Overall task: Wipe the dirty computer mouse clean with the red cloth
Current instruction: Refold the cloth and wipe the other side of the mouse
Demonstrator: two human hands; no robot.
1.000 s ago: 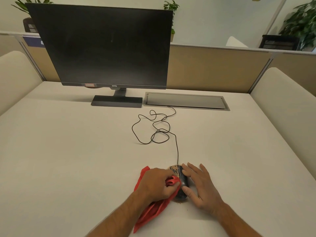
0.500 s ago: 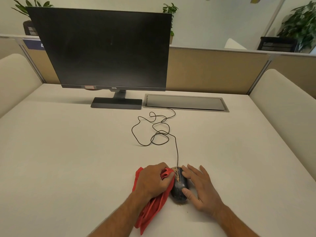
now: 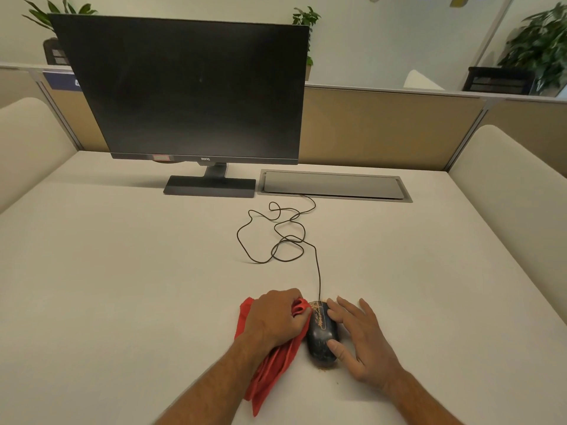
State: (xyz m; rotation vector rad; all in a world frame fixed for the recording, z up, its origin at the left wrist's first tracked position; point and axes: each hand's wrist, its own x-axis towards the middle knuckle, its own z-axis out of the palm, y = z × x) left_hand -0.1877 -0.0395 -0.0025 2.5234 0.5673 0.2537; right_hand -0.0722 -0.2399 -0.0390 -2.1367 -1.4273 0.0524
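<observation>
A black wired computer mouse (image 3: 320, 335) lies on the white desk near its front edge, with brown crumbs and smears on its front half and a few crumbs at its back end. My left hand (image 3: 274, 322) is closed on a bunched red cloth (image 3: 273, 368), pressed against the mouse's left front side. The cloth trails back under my left wrist. My right hand (image 3: 362, 338) rests flat against the mouse's right side, thumb on its rear and fingers apart.
The mouse cable (image 3: 282, 237) loops across the desk to a grey cable hatch (image 3: 334, 185). A dark monitor (image 3: 190, 87) on its stand occupies the back left. Beige partitions (image 3: 383, 130) enclose the desk at the back and sides.
My left hand with the cloth has moved from the top middle of the mouse to its left front edge, uncovering the dirty top. The right hand has stayed in place.
</observation>
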